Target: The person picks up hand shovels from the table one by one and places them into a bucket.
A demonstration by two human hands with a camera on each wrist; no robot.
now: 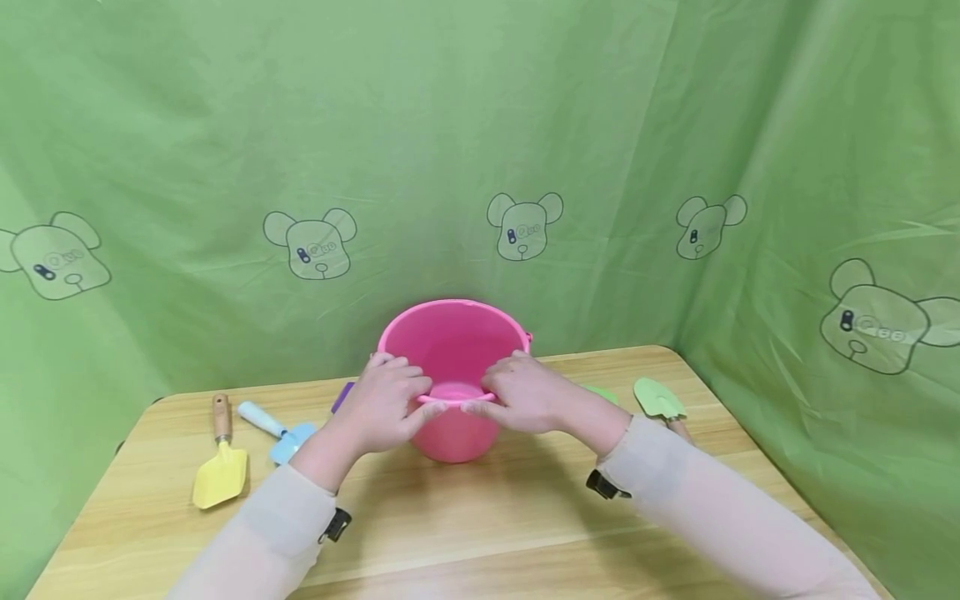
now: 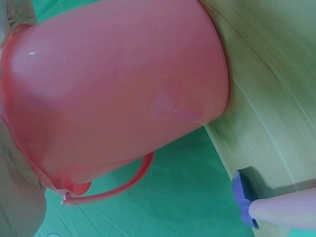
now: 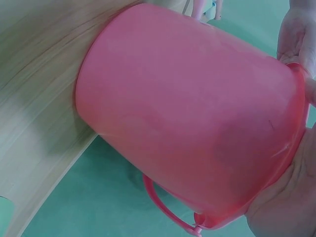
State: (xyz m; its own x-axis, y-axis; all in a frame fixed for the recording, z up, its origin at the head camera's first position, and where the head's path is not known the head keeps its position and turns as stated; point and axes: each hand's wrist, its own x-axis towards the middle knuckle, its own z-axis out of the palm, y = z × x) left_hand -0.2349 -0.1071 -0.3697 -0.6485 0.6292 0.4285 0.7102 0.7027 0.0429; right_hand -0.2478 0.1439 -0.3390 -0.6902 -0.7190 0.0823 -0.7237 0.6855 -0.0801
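A pink bucket (image 1: 453, 437) stands upright near the back of the wooden table, its open mouth facing up. My left hand (image 1: 386, 400) grips the near left part of its rim, with the thumb along the front. On the near right part, my right hand (image 1: 528, 392) holds the same rim, thumb pointing inward toward the other one. Inside, the bucket shows only its bare pink wall. Its handle (image 2: 123, 187) hangs down on the far side, as the left wrist view shows. The right wrist view has the bucket's base (image 3: 89, 84) close against the tabletop.
Left of the bucket lie a yellow trowel (image 1: 221, 479) with a wooden handle, a light blue shovel (image 1: 292, 442) and a purple-headed tool (image 2: 242, 200). To the right lie a pale green trowel (image 1: 658, 398) and a partly hidden green piece (image 1: 602, 394). Green curtains (image 1: 420, 150) hang behind.
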